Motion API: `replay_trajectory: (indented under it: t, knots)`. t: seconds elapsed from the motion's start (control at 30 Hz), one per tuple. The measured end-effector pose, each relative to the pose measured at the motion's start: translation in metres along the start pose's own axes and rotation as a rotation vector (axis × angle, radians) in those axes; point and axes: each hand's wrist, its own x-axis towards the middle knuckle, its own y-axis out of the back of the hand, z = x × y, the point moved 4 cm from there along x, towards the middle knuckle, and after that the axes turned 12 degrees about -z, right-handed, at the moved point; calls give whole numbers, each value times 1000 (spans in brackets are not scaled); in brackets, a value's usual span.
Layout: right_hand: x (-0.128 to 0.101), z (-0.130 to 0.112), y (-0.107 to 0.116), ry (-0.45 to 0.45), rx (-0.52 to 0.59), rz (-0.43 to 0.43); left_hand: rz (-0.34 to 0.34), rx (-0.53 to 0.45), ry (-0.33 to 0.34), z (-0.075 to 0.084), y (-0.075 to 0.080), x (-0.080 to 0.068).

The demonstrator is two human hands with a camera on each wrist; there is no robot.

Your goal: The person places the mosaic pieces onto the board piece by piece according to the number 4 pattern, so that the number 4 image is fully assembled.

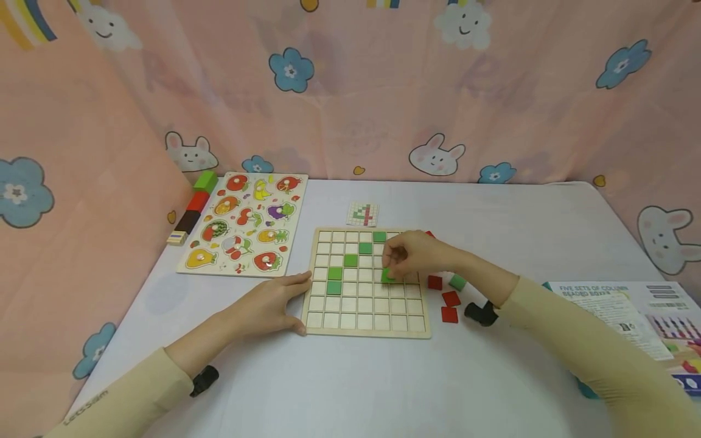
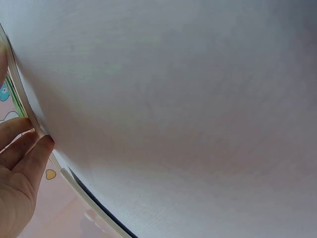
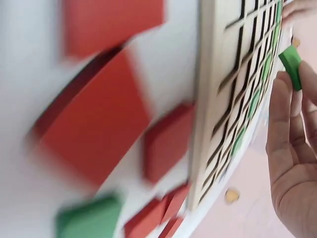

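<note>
A wooden grid board [image 1: 366, 333] lies on the table with several green tiles [image 1: 350, 260] set in a slanting line of its squares. My left hand [image 1: 265, 304] rests at the board's left edge, thumb and fingers apart; in the left wrist view its fingertips [image 2: 45, 141] touch the rim. Over the right part of the board my right hand [image 1: 417, 252] pinches a green tile [image 3: 292, 67] between thumb and fingers, tilted above the squares in the right wrist view. Beside the board's right edge lie several red tiles [image 1: 449, 314] and a loose green tile [image 1: 457, 282].
Behind the board lies a small pattern card [image 1: 362, 214]. A fruit peg puzzle [image 1: 243, 225] is at the back left, with a row of coloured blocks [image 1: 198, 201] along its side. At the right lies a printed box [image 1: 608, 316]. A patterned curtain [image 1: 350, 91] hangs behind the table.
</note>
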Motion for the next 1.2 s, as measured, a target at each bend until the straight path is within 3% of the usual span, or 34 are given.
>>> replay_trajectory:
  t: [0.2,0.5,0.93,1.2]
  knots:
    - [33,-26,-17,32,-1,40,-3,-1,-4,-1,-1,1]
    - [53,-39,-33,-3,-40,58,-2,-12,-11,-1,0,2]
    - [51,-44,-39,17,-123,52,3,-8,-8,-2,1,0]
    - [23,-21,-13,10,-134,62,8,0,-16,-1,0,0]
